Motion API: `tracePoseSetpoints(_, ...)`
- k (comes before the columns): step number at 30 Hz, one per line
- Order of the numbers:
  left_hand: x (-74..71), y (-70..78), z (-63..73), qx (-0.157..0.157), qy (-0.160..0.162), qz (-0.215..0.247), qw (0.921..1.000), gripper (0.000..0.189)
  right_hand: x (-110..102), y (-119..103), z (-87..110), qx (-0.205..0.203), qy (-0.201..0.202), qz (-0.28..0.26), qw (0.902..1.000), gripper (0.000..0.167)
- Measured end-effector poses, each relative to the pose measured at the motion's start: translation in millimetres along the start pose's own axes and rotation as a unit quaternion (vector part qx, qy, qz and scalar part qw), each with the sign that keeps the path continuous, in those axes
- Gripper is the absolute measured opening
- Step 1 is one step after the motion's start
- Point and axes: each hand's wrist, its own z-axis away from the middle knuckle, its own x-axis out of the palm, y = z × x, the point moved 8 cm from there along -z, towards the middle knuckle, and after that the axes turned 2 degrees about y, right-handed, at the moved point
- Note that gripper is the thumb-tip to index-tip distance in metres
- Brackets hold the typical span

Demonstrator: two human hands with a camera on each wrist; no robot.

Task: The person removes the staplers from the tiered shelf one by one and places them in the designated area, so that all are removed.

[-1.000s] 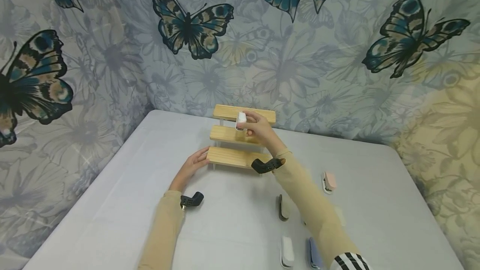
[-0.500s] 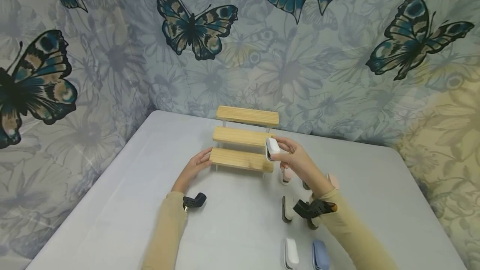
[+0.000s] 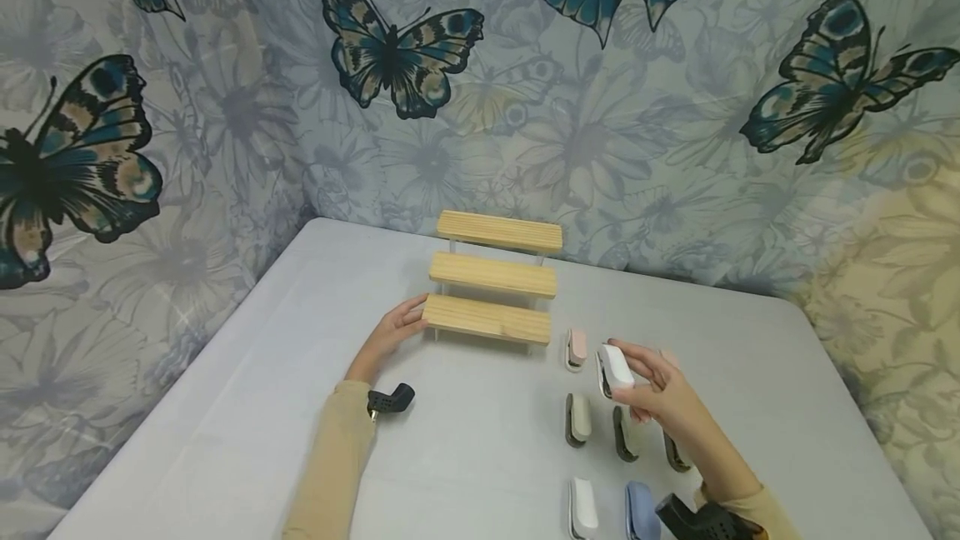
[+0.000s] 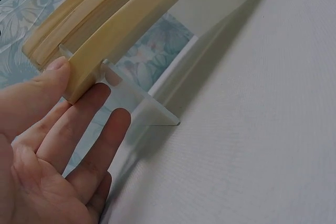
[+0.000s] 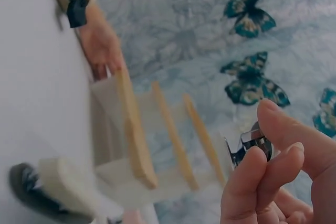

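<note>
My right hand (image 3: 667, 394) pinches a small white stapler (image 3: 617, 368) between thumb and fingers, over the right part of the table. The right wrist view shows the metal end of the held stapler (image 5: 252, 142) between the fingertips. My left hand (image 3: 388, 342) grips the left end of a three-tier wooden rack (image 3: 487, 319). In the left wrist view its thumb lies against the end of the lowest plank (image 4: 131, 22), with fingers underneath, beside a clear support leg (image 4: 144, 100). All three planks are bare.
Several staplers lie on the white table (image 3: 450, 440) at the right: pink (image 3: 577, 347), beige (image 3: 578, 419), white (image 3: 582, 508) and blue (image 3: 642, 511) ones. My right hand partly covers others. A butterfly-patterned cloth (image 3: 585, 132) hangs behind the rack.
My right hand has carried the white stapler from the rack's upper tiers rightward and toward me, over the other staplers. My left hand stays at the rack's left end.
</note>
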Motion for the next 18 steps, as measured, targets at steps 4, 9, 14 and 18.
tracePoseSetpoints(4, 2.1, -0.9, 2.5, -0.004, -0.001, -0.012, 0.9999, 0.061, -11.1, 19.5, 36.0, 0.022, 0.037, -0.003, 0.9991, 0.059)
tracePoseSetpoints(9, 2.7, 0.9, 4.1, -0.004, 0.004, -0.010, 0.9999, 0.058, -16.6, 45.8, 75.2, 0.057, 0.035, -0.078, 0.9947, 0.056)
tracePoseSetpoints(14, 5.0, 3.8, 0.9, 0.005, 0.004, -0.012, 0.9999, 0.056, -28.6, 64.5, 100.8, 0.092, 0.062, -0.116, 0.9871, 0.053)
tracePoseSetpoints(18, 6.0, 4.6, 0.1, 0.008, 0.009, -0.014, 0.9998, 0.055, -38.4, 73.5, 112.4, 0.093, 0.076, -0.123, 0.9852, 0.054)
